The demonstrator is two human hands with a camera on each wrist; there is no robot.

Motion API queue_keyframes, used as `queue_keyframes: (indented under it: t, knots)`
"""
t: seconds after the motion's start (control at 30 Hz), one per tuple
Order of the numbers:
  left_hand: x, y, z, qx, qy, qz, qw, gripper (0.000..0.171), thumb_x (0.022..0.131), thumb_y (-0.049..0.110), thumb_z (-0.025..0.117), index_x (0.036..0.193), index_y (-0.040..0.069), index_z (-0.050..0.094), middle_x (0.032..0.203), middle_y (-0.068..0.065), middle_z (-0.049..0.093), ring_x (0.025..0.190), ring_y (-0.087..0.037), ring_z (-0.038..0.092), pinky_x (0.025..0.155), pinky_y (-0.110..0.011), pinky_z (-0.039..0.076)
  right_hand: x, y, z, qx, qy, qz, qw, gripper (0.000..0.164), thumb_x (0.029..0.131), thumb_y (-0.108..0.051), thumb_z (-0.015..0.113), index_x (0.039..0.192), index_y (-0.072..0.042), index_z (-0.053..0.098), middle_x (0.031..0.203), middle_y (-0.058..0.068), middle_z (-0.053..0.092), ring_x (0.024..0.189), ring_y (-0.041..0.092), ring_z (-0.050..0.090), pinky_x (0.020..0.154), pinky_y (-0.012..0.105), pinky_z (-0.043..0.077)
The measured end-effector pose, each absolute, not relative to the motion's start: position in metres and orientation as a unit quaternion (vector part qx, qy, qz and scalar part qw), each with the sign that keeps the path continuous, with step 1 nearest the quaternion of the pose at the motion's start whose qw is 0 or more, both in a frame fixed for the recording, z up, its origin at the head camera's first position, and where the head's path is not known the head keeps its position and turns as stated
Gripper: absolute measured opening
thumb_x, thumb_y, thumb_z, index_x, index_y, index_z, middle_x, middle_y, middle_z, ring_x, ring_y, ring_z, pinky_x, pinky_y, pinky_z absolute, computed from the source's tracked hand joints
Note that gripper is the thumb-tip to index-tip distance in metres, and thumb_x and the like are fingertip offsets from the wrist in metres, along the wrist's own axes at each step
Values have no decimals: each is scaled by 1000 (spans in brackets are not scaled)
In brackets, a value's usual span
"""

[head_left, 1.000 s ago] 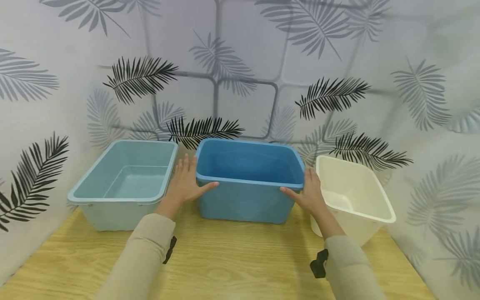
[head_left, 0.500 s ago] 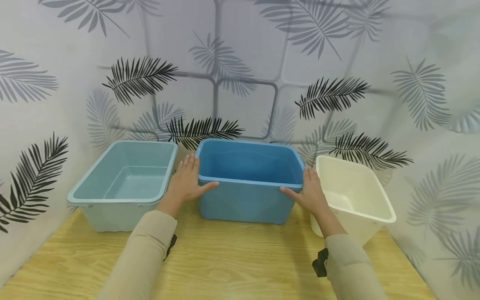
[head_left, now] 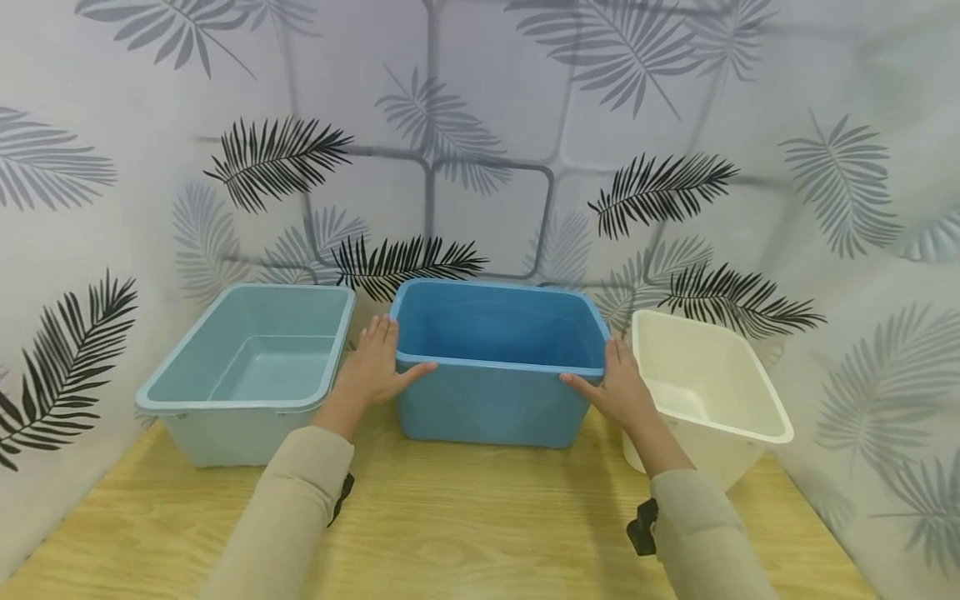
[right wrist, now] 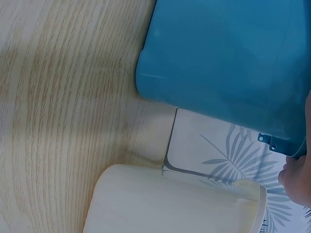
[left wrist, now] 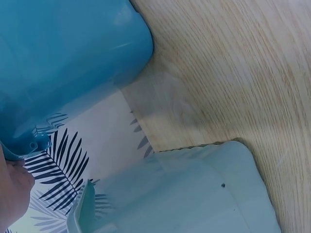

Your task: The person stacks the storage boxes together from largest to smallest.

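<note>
Leaf-print backdrop (head_left: 495, 50) all the way round, and a yellowish wood-grain table (head_left: 465, 525) with three tubs in a row along the back. The one being handled is the blue tub (head_left: 487, 406), upright in the middle, a hand at each end: left hand (head_left: 366, 367) on its left end, right hand (head_left: 622, 381) on its right. Fingers look pretty straight and close together along the short sides, thumbs spread away onto the front wall just under the rim. Can't tell if any fingertips hook under the lip.

For a good hold, imo, press evenly from both ends and let the thumbs steady the front so it doesn't twist. Gaps to the neighbours are tight, so mind the knuckles: pale blue-green basin (head_left: 232, 437) on the left, cream bin (head_left: 697, 454) on the right.

All three look like smooth moulded plastic, with rounded corners and rolled rims. Blue one's a deep rounded rectangle with a slight taper, plus little holed tabs (right wrist: 268, 142) under the rim. Slick walls, so I'd guess the lip gives better purchase than the sides.
</note>
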State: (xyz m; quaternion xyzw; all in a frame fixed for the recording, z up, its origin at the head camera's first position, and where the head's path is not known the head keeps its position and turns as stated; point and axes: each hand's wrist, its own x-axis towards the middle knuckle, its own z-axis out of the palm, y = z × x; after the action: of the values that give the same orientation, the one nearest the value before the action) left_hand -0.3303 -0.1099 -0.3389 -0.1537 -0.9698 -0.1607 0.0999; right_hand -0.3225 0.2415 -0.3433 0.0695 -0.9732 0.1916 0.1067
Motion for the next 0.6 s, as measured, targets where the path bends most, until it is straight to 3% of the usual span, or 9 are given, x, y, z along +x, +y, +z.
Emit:
queue_keyframes:
  t: [0.23,0.6]
  knots:
    - [-331,-108,-342,-151,-968,-169,107,94,85,61,42,140,-9,12,149,-25,6,140,-35,1,114,-46,8,-322,242,-344,73,-973,186,118,103,80,-63,49,140,11,10,148,29,7,137,42,3,109,55,16]
    - [-329,-108,-342,-149,-968,-169,110,93,84,61,44,140,-8,16,148,-25,13,140,-36,4,113,-48,13,-320,242,-345,73,-974,173,125,102,80,-63,50,139,11,13,147,28,11,137,43,3,109,55,15]
